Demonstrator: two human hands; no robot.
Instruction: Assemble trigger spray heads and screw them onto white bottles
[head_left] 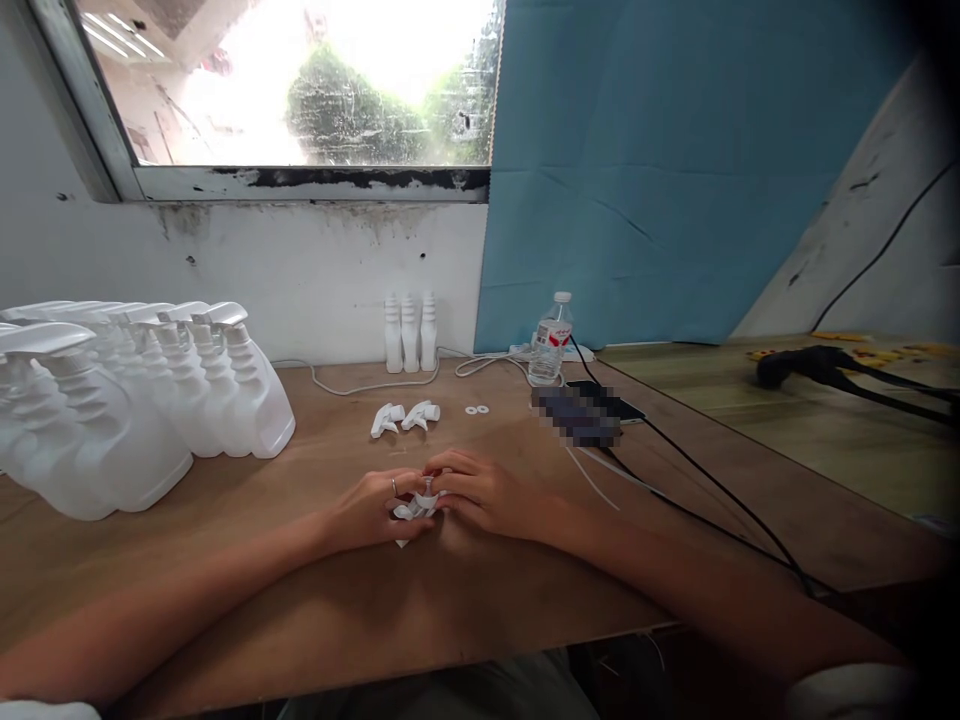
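Above the near middle of the table, my left hand [381,508] is closed around a white trigger spray head [415,509], with a ring on one finger. My right hand [480,488] meets it from the other side, its fingers pinching the upper right part of the same spray head. Fingers cover much of that piece. Just beyond my hands lie two more white spray triggers [405,418]. To their right are two small white washers [476,410], side by side.
White spray bottles [247,400] crowd the table's left side. Three slim white bottles [409,335] stand against the wall. A water bottle [550,340], a blurred-out dark object [576,416] and black cables [697,470] occupy the right. The table's front edge [450,663] is close to my body.
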